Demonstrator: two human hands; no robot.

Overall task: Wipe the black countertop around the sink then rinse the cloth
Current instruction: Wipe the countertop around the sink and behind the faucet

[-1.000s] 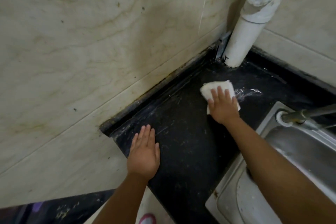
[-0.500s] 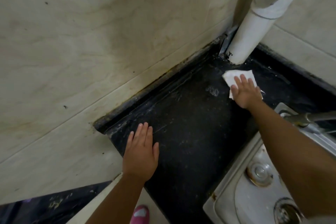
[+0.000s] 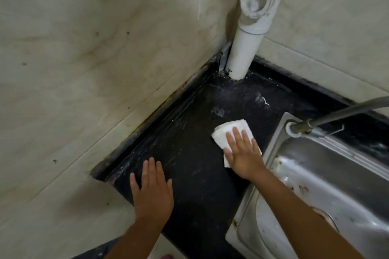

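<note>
Countertop (image 3: 189, 164) wiping is under way: the right hand (image 3: 244, 153) presses a folded white cloth (image 3: 227, 132) flat with straight fingers just beside the steel sink (image 3: 315, 174) rim, spreading pressure over the pad. The left hand (image 3: 152, 191) lies open, palm down, near the counter's front edge, probably bracing the lean. Smears remain toward the white drain pipe (image 3: 242, 54).

Single head-worn view, close, steeply down and forward onto countertop (image 3: 189, 153) corner, sink (image 3: 315, 174) perhaps half-cropped.
</note>
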